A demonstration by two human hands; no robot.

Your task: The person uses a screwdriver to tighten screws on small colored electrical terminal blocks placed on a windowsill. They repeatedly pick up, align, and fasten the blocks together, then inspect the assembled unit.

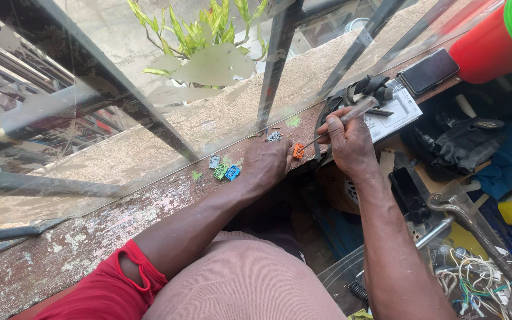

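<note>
My left hand (268,161) rests on the worn wooden sill (90,237) and pinches a small orange connector (298,150) at its fingertips. My right hand (351,139) grips a screwdriver (357,110) with a clear handle, its thin shaft pointing down to the orange connector. To the left of my left hand lie a grey connector (214,161), a green connector (220,172) and a blue connector (233,172) on the sill. Another small grey piece (274,137) lies just beyond my left hand.
A window pane with dark metal bars (277,59) runs along the sill, a plant behind it. At the right lie a black phone (429,71), a white booklet (395,112), black straps, a red container with green lid (493,41), a metal pipe tool (475,225) and loose wires (475,284).
</note>
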